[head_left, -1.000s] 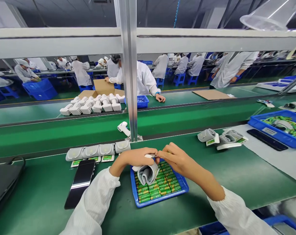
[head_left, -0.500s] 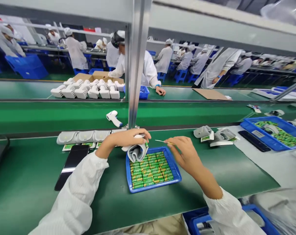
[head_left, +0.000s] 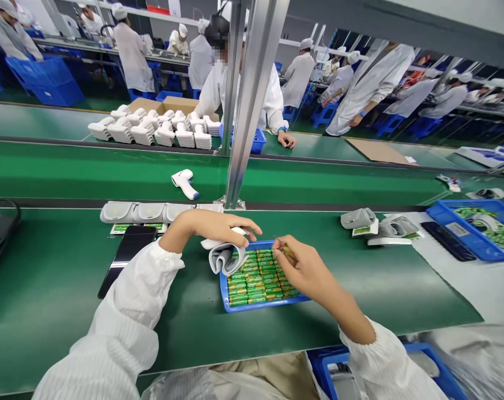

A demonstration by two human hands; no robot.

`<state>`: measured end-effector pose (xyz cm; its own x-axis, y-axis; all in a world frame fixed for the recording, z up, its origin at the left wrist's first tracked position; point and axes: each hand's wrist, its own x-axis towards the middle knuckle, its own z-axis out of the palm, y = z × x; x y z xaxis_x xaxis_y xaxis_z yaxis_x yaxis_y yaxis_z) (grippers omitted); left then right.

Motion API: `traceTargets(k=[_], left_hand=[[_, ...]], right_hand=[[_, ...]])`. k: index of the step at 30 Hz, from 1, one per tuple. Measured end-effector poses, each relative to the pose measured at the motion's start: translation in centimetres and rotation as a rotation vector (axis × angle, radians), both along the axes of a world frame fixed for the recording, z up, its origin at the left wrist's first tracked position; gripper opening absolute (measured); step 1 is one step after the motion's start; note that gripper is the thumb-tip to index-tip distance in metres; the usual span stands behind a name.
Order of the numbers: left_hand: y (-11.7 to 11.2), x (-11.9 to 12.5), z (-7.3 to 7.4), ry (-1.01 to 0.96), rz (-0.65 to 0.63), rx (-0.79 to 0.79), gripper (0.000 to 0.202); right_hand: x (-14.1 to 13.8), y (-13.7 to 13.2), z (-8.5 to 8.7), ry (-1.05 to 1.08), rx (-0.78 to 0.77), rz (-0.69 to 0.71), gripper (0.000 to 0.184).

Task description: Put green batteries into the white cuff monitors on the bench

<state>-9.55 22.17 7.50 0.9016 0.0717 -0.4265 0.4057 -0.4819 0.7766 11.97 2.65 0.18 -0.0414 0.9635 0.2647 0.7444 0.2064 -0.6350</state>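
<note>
My left hand is shut around a rolled grey-and-white blood pressure cuff, which rests over the left corner of a blue tray. The tray holds tightly packed green-and-gold batteries. My right hand hovers above the batteries' upper right area. Its fingertips pinch a thin yellowish stick, mostly hidden by the fingers.
Pale cuff units and a phone lie left of the tray. A white thermometer sits on the green belt beyond an aluminium post. A second blue tray stands right. A co-worker's hand rests across the line.
My right hand has moved left and down over the tray, with the stick now mostly hidden in its fingers. The cuff sits lower at the tray's corner. The whole view has tilted.
</note>
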Motion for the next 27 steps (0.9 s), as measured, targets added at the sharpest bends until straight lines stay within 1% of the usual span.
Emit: traceTargets(k=[2,4,6,9,12,14,18,22,24,27], left_hand=[[0.3,-0.5,0.4,0.027,0.026,0.056,0.067],[0.4,-1.0,1.0,0.051,0.075,0.173,0.064],[0.3,-1.5,1.6,0.096,0.114,0.291,0.059],[-0.4,-1.8,2.1,0.269,0.152,0.430,0.051],[-1.0,-1.4,1.7,0.418,0.168,0.531,0.049],[-1.1,-0.9,1.2,0.430,0.157,0.539,0.049],[-0.8,-0.3,0.1,0.413,0.127,0.472,0.044],[-0.4,-0.1,-0.3,0.401,0.098,0.431,0.042],[-0.2,0.0,-0.5,0.397,0.091,0.427,0.044],[0.0,-0.1,-0.8,0.404,0.088,0.420,0.045]], right_hand=[[-0.5,0.4,-0.1,-0.054,-0.036,0.099,0.015],[-1.0,0.7,-0.3,-0.087,-0.062,0.198,0.017],[-1.6,1.0,-0.5,-0.108,-0.098,0.265,0.017],[-2.5,1.4,-0.8,-0.134,-0.159,0.316,0.018],[-3.2,1.6,-0.9,-0.126,-0.196,0.313,0.020],[-3.5,1.5,-1.0,-0.112,-0.209,0.299,0.021],[-3.5,1.4,-1.2,-0.095,-0.196,0.315,0.020],[-2.7,2.1,-1.9,-0.136,-0.095,0.285,0.023],[-2.2,2.8,-2.3,-0.186,-0.063,0.306,0.028],[-1.5,3.5,-2.4,-0.251,-0.096,0.361,0.034]])
